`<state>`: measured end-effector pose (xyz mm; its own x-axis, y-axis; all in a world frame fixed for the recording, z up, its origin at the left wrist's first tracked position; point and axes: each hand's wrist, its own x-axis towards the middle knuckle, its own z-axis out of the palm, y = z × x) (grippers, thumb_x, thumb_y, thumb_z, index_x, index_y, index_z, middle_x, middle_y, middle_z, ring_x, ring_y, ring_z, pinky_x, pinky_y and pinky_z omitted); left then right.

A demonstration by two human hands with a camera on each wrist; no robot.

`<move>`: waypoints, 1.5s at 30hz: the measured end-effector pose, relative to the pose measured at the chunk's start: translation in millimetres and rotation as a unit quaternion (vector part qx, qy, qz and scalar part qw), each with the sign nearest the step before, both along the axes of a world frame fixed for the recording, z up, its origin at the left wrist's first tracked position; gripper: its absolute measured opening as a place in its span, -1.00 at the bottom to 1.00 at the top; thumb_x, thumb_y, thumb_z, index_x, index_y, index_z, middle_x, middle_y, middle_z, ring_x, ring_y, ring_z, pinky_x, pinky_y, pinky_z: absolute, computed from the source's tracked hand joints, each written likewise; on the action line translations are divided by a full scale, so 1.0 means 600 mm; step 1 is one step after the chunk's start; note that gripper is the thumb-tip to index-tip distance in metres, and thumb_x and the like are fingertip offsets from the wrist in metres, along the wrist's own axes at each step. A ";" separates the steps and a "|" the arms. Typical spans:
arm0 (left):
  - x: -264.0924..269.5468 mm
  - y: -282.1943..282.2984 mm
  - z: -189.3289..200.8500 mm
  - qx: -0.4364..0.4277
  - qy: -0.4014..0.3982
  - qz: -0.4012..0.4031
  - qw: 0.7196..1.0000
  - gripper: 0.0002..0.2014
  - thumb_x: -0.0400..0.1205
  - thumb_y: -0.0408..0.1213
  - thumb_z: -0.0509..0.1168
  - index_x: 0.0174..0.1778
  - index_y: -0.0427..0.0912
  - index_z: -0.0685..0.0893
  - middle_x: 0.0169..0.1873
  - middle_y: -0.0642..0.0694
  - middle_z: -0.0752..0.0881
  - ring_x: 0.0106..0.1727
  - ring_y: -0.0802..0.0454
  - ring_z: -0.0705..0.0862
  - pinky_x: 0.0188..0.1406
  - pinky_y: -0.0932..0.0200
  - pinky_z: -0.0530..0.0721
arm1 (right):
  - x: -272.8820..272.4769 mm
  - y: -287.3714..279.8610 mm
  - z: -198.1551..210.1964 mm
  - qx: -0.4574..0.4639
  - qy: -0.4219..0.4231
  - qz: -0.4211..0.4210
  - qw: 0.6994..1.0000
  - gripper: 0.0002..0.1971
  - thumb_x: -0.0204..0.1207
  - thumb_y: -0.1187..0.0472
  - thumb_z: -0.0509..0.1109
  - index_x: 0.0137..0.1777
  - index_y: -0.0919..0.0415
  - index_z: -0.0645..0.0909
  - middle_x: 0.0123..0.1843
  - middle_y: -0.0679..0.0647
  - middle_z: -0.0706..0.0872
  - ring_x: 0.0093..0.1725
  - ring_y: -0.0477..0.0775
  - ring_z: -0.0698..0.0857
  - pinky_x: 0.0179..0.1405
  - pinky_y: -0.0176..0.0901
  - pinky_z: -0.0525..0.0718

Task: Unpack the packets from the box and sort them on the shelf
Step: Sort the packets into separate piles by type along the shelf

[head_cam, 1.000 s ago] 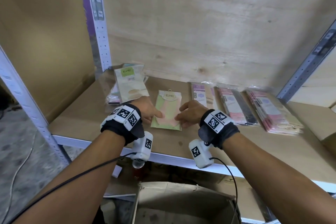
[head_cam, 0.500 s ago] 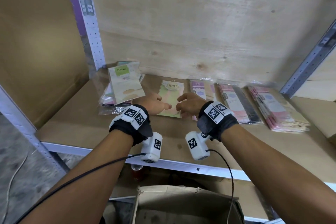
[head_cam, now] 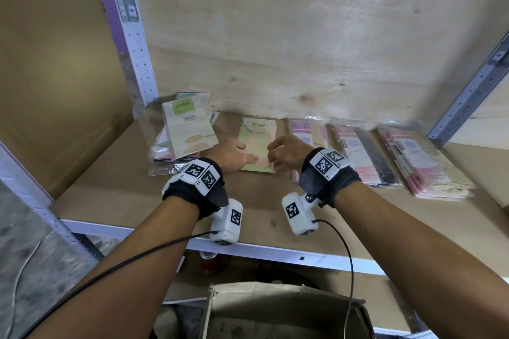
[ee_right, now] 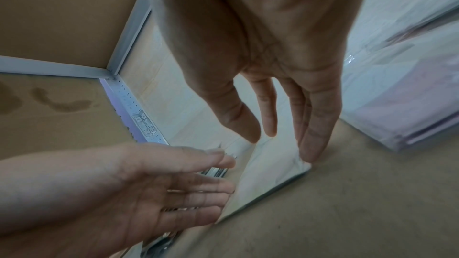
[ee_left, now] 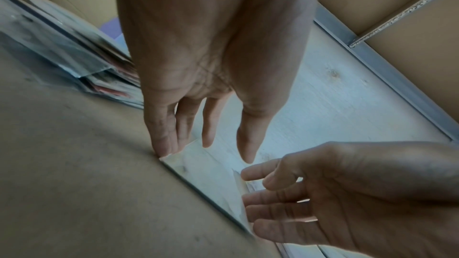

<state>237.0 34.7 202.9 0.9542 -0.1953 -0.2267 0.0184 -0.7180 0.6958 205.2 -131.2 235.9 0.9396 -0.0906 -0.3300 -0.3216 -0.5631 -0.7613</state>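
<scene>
Both arms reach over the shelf (head_cam: 115, 173). The left hand (head_cam: 230, 155) and right hand (head_cam: 286, 153) have straight, loose fingers, each touching a near corner of the green packet (head_cam: 257, 143) lying flat between them.

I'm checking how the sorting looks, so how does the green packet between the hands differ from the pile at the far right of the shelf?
The green packet lies single and flat; the pink pile is a stack of many packets. The green packet is green and peach; the pink pile is pink and cream. The left hand and right hand flank the green packet with straight fingers; nothing touches the pink pile. Both lie on the shelf.
</scene>
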 end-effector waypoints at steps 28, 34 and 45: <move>-0.006 0.219 0.059 -0.282 -0.098 0.272 0.915 -0.88 0.54 -0.40 0.38 -0.20 -0.07 0.72 0.12 -0.37 0.78 -0.04 -0.22 0.73 0.30 -0.25 0.69 | 0.058 0.185 0.003 0.124 -0.015 -0.009 0.992 -0.87 0.52 0.33 0.52 -0.17 0.35 0.63 -0.39 0.19 0.62 -0.48 0.06 0.57 -0.53 -0.22 0.57; -0.024 0.201 0.062 -0.340 -0.028 0.268 0.901 -0.91 0.61 -0.31 0.41 -0.02 -0.20 0.67 -0.05 -0.22 0.73 -0.24 -0.07 0.74 -0.18 -0.02 0.84 | 0.020 0.133 0.017 0.215 -0.074 -0.016 0.974 -0.86 0.54 0.46 0.46 -0.10 0.28 0.56 -0.32 0.17 0.58 -0.43 0.04 0.55 -0.41 -0.18 0.54; -0.055 0.132 0.107 -0.586 0.079 0.163 0.790 -0.31 0.24 0.13 0.67 0.21 -0.04 0.60 0.20 -0.41 0.63 -0.03 -0.22 0.86 0.01 -0.17 0.81 | -0.089 0.036 0.082 0.036 -0.339 0.144 0.929 -0.94 0.49 0.38 0.52 -0.07 0.35 0.72 -0.08 0.35 0.75 -0.15 0.17 0.70 -0.02 0.00 0.68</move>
<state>204.2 114.0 267.1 0.9749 -0.1100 -0.1935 0.2226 0.4790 0.8491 152.0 -109.4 285.0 0.9155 0.1962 0.3512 0.4018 -0.4904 -0.7734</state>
